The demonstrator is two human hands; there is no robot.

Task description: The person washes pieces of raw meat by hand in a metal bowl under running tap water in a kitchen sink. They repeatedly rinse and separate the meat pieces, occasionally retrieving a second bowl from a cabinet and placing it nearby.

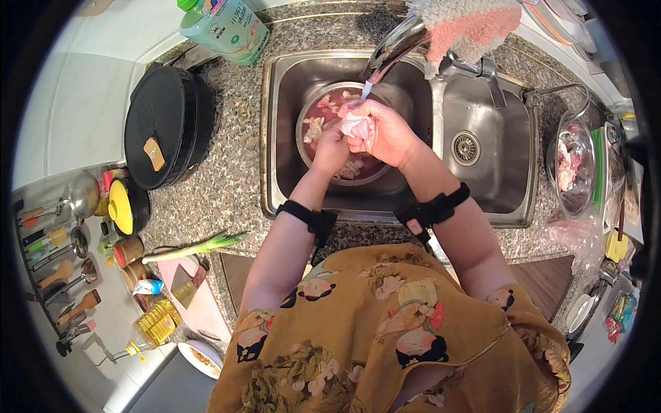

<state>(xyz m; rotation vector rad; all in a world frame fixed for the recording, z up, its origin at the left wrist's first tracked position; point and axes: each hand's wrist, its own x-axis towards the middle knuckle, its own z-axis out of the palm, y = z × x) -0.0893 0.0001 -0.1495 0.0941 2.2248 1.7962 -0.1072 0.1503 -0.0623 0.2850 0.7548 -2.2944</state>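
Observation:
Over a round metal basin (300, 138) in the left sink bowl, my two hands meet around a pale pink piece of raw meat (359, 128). My right hand (394, 131) is closed around it, fingers curled. Against its left side, my left hand (332, 150) is closed too, its fingertips partly hidden. Water (366, 89) runs from the chrome faucet (396, 47) down behind the right hand's fingers. Reddish water and several raw meat chunks (315, 129) fill the basin below.
A smaller sink bowl with a drain (466, 147) adjoins on the right. Beyond it, a clear bowl holds raw meat (568, 168). Left are a black lidded pan (162, 117), a scallion (200, 248) and a pink cutting board (210, 310). A cloth (471, 27) drapes over the faucet.

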